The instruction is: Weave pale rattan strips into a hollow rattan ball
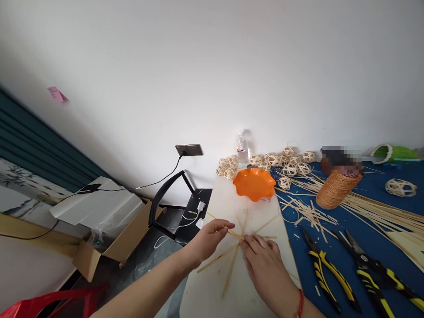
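Several thin bamboo strips (230, 274) lie crossed in a star on a white board. My right hand (266, 265) rests palm down with its fingertips on the crossing point, and part of the strips is hidden under it. To the left, my left hand (213, 238) hovers near the same crossing, fingers stretched out and the thumb below them. No object shows in its grasp. A wavy-edged orange plate (254, 183) stands beyond the strips on the board.
Woven balls (289, 168) and a water bottle (242, 148) line the wall. On the blue right side lie loose strips (311, 212), pliers (326, 269), cutters (371, 265) and a cord-wrapped cylinder (338, 190). A black chair (172, 203) stands left of the board.
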`<state>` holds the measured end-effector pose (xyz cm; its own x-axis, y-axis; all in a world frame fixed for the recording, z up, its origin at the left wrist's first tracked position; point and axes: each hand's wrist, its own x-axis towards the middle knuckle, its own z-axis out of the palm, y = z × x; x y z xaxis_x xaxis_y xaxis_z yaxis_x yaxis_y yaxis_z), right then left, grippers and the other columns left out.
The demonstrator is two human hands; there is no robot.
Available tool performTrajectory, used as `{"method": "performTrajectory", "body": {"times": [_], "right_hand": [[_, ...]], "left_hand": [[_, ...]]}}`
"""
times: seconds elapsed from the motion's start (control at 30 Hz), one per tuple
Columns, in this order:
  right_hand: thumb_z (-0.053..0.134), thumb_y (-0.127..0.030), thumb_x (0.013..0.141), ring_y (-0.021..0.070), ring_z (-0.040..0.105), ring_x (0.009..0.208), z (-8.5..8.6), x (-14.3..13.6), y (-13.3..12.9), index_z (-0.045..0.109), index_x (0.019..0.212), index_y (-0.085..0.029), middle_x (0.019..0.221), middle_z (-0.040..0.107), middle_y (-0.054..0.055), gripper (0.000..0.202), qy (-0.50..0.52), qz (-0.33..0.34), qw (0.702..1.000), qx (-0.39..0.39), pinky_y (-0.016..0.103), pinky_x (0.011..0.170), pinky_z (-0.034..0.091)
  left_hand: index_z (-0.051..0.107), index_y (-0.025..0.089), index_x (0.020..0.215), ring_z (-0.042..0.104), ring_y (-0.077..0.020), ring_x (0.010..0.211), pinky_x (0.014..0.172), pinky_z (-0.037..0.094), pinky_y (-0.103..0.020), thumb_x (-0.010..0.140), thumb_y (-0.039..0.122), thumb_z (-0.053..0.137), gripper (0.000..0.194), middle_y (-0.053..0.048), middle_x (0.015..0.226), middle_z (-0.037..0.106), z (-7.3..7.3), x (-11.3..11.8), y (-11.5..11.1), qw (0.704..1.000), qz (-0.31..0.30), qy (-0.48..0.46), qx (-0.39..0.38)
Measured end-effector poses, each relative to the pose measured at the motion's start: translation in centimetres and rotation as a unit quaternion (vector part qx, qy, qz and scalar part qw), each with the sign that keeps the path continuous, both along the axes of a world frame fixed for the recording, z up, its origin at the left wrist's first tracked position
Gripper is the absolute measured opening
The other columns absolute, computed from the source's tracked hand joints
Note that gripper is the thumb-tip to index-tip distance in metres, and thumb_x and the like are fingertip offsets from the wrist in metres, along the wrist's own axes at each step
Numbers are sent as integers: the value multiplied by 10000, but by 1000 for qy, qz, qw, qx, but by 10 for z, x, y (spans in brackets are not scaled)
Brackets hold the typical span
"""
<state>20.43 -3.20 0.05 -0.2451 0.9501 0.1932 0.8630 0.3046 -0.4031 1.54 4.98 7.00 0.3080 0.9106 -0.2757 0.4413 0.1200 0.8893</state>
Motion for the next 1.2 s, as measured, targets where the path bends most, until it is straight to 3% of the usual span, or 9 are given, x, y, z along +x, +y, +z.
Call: {"method": "performTrajectory", "body": {"times": [0.23,0.37,0.53,0.7,0.83,0.97,1.2], "right_hand": [[514,-97,929,250,547,1234,2,0,0,618,1309,-265,1360,657,39,428,-10,7,1000,-8,447,963,346],[509,-116,945,249,533,1251,0,0,0,609,1324,-252,1377,647,43,416,-6,2,1000,-3,449,977,330],[518,-124,943,249,537,1240,-2,0,1,611,1319,-254,1371,650,47,409,-8,2,1000,-4,438,968,335],[508,-128,947,248,542,1234,1,0,1,622,1303,-270,1360,658,37,400,-1,3,1000,-12,439,968,338],[504,-109,942,246,542,1233,0,-1,1,630,1295,-272,1353,661,39,409,-3,2,1000,0,432,965,343],[510,-106,937,248,534,1243,0,0,2,631,1299,-267,1361,657,43,414,4,6,1000,-7,433,977,336],[511,-125,950,249,540,1235,0,0,1,628,1296,-271,1356,663,39,394,19,0,1000,-5,439,979,328]], "left_hand": [[803,204,896,627,-219,861,850,476,-342,704,313,765,224,-63,994,707,-1,17,18,999,31,26,-7],[759,160,1004,574,-164,705,744,472,-315,695,259,766,325,-15,776,645,-11,29,28,995,74,-6,-60],[652,118,1111,609,-129,768,779,498,-297,763,215,719,368,-106,1037,646,-19,43,34,979,130,-109,-118],[612,126,1131,603,-121,774,708,475,-265,687,133,756,467,-125,1086,622,-22,45,37,962,159,-155,-157],[657,141,1114,573,-117,752,640,430,-252,655,156,784,477,-108,1054,634,-23,42,39,962,147,-162,-165],[736,119,1007,541,-113,704,625,404,-256,634,149,773,377,-87,945,672,-23,43,39,972,93,-151,-156],[759,173,959,605,-205,949,887,459,-339,726,176,712,237,-76,1050,725,-24,37,32,993,21,-113,-37]]}}
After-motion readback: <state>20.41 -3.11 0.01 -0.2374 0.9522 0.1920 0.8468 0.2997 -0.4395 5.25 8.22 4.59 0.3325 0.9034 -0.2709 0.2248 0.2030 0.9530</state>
